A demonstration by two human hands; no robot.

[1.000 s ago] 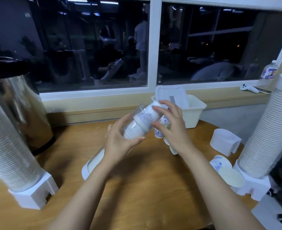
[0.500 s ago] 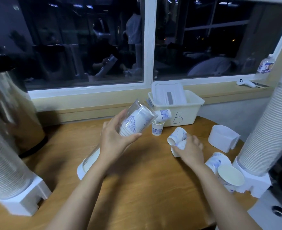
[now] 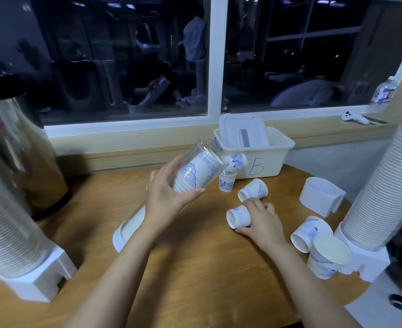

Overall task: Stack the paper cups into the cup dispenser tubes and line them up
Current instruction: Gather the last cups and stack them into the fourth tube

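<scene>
On the table's [image 3: 207,268] far left, a full dispenser [image 3: 8,221] stands in front of a steel urn [image 3: 17,150]. Next, the left hand [image 3: 169,197] grips the tube [image 3: 204,157], tilted, mouth up toward the window, foot resting on the table; nested cups [image 3: 193,176] sit in its upper end. A bin [image 3: 264,157] is behind, with loose cups [image 3: 253,191] just in front. The right hand [image 3: 261,221] curls over one cup [image 3: 238,217] lying on its side on the table, mouth facing left. Two more cups [image 3: 310,232] sit near the right dispenser [image 3: 389,185]. Step looks like fetching the next cup; the next move likely calls for lifting it, turning it to match the stack and sliding it into the tube mouth. A second ago the right hand was at the tube mouth seating a cup; it has since dropped to the table and taken this one. The tube tilt is about the same.
</scene>
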